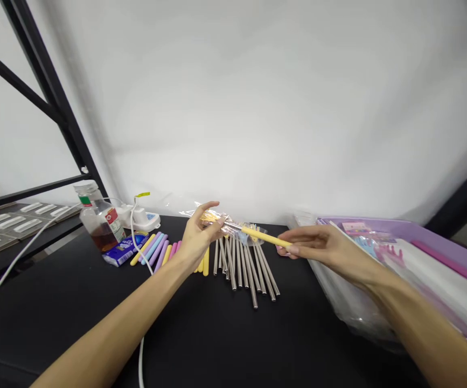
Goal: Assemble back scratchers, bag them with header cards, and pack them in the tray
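Note:
My left hand (201, 231) pinches a thin metal rod (233, 226) near its wrapped end, which looks yellow under clear plastic. This appears to be a back scratcher. A yellow handle (263, 236) lines up with the rod and covers its right end. The fingers of my right hand (314, 243) are closed on the handle's far end. Below the hands, several metal rods (251, 269) lie fanned out on the black table, their far ends in clear plastic with blue and yellow heads. Loose coloured handles (159, 252) in yellow, blue, purple and pink lie left of them, partly behind my left forearm.
A purple bin (411, 229) at the right holds pink and blue claw-shaped pieces and plastic bags. At the left stand a bottle of brown liquid (100, 221), a blue packet (124, 249) and a white power strip (144, 220). A white cable (141, 350) crosses the table.

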The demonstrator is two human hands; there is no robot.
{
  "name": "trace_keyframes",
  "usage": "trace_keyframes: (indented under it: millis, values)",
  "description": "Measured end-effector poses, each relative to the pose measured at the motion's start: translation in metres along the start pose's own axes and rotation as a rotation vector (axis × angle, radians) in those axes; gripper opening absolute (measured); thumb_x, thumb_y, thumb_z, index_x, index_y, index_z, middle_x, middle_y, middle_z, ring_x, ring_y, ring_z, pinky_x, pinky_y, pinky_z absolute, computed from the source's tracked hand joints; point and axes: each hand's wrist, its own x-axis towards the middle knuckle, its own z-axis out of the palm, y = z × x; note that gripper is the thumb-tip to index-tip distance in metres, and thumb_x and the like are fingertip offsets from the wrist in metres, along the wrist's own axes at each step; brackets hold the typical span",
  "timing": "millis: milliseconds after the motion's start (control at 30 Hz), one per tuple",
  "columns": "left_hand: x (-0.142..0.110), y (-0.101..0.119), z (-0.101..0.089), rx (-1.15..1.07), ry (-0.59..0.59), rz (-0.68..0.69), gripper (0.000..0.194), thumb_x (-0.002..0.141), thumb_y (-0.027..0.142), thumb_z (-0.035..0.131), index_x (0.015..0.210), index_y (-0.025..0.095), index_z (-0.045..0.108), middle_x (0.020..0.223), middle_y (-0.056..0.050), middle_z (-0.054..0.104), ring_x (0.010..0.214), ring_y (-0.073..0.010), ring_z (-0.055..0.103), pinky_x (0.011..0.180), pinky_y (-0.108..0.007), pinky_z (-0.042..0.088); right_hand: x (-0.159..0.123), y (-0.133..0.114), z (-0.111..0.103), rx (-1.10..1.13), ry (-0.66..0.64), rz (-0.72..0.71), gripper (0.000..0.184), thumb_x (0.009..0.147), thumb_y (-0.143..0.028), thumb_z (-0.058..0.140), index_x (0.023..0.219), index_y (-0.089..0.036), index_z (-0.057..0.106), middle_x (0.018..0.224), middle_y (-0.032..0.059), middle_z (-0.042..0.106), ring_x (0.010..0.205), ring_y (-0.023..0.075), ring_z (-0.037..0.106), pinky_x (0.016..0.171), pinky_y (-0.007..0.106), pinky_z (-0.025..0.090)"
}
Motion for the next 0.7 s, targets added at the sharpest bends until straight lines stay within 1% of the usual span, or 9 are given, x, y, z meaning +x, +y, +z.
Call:
trace_keyframes:
  millis: [67,133,200,233,300,367,467,600,700]
  values:
    - [0.001,0.004,-0.003,0.000,-0.027,-0.008,0.066,0.070,0.032,0.086,0.128,0.024,0.055,0.083,-0.002,0.069,0.085,-0.0160,0.069,0.076,-0.026,0.056,-0.001,0.000,-0.001,-0.022,-0.011,0.021,0.044,0.074,-0.046,0.081,0.108,-0.018,0.073,0.097,0.0109,0.076,0.090,0.0259,0.072,0.087,0.041,0.057]
    - [-0.002,0.004,-0.003,-0.005,-0.086,-0.008,0.067,0.072,0.032,0.084,0.131,0.027,0.054,0.083,-0.001,0.069,0.085,-0.0160,0.068,0.076,-0.027,0.055,0.002,0.003,0.006,-0.056,-0.005,0.012,0.044,0.070,-0.048,0.082,0.099,-0.016,0.075,0.081,0.0092,0.075,0.074,0.0235,0.070,0.074,0.039,0.058]
    - [-0.007,0.000,0.002,0.004,-0.171,-0.014,0.062,0.075,0.032,0.082,0.130,0.028,0.054,0.089,-0.002,0.069,0.087,-0.0168,0.069,0.077,-0.028,0.056,0.006,0.007,0.018,-0.097,0.058,-0.042,0.041,0.066,-0.051,0.083,0.085,-0.016,0.072,0.068,0.0044,0.068,0.061,0.0179,0.063,0.060,0.033,0.052]
    - [-0.011,-0.002,0.006,0.024,-0.222,-0.019,0.057,0.077,0.033,0.081,0.128,0.027,0.056,0.092,-0.003,0.070,0.089,-0.0178,0.069,0.079,-0.030,0.057,0.008,0.008,0.025,-0.121,0.100,-0.082,0.041,0.064,-0.051,0.084,0.080,-0.017,0.068,0.066,0.0018,0.063,0.058,0.0152,0.058,0.056,0.030,0.048]
    - [-0.018,-0.007,0.014,0.084,-0.324,-0.018,0.047,0.081,0.034,0.077,0.123,0.024,0.059,0.099,-0.006,0.070,0.096,-0.0208,0.070,0.085,-0.033,0.057,0.012,0.011,0.037,-0.171,0.170,-0.160,0.044,0.061,-0.050,0.087,0.076,-0.019,0.059,0.067,-0.0023,0.056,0.058,0.0115,0.050,0.053,0.026,0.041]
    - [-0.023,-0.011,0.020,0.134,-0.394,-0.002,0.040,0.087,0.038,0.071,0.121,0.022,0.059,0.101,-0.009,0.071,0.102,-0.0231,0.069,0.089,-0.034,0.055,0.013,0.013,0.045,-0.201,0.218,-0.210,0.048,0.060,-0.047,0.088,0.076,-0.020,0.052,0.068,-0.0048,0.049,0.058,0.0098,0.043,0.052,0.024,0.037]
    - [-0.024,-0.016,0.023,0.139,-0.390,0.003,0.043,0.090,0.041,0.066,0.127,0.024,0.054,0.101,-0.009,0.071,0.099,-0.0229,0.070,0.084,-0.033,0.056,0.014,0.015,0.052,-0.171,0.237,-0.212,0.050,0.062,-0.046,0.087,0.077,-0.021,0.048,0.069,-0.0058,0.046,0.057,0.0090,0.041,0.052,0.024,0.036]
    - [-0.018,-0.016,0.018,0.147,-0.283,0.037,0.068,0.081,0.036,0.077,0.139,0.032,0.042,0.108,-0.006,0.065,0.086,-0.0193,0.071,0.076,-0.031,0.058,0.014,0.017,0.055,0.057,0.067,-0.116,0.050,0.067,-0.046,0.085,0.087,-0.022,0.046,0.076,-0.0039,0.057,0.066,0.0146,0.063,0.062,0.028,0.050]
    - [-0.013,-0.011,0.012,0.151,-0.232,0.036,0.079,0.075,0.035,0.082,0.141,0.035,0.039,0.111,-0.005,0.061,0.081,-0.0179,0.069,0.067,-0.027,0.057,0.010,0.014,0.050,0.137,-0.116,-0.081,0.038,0.077,-0.044,0.077,0.093,-0.022,0.051,0.077,-0.0013,0.063,0.073,0.0185,0.070,0.070,0.033,0.056]
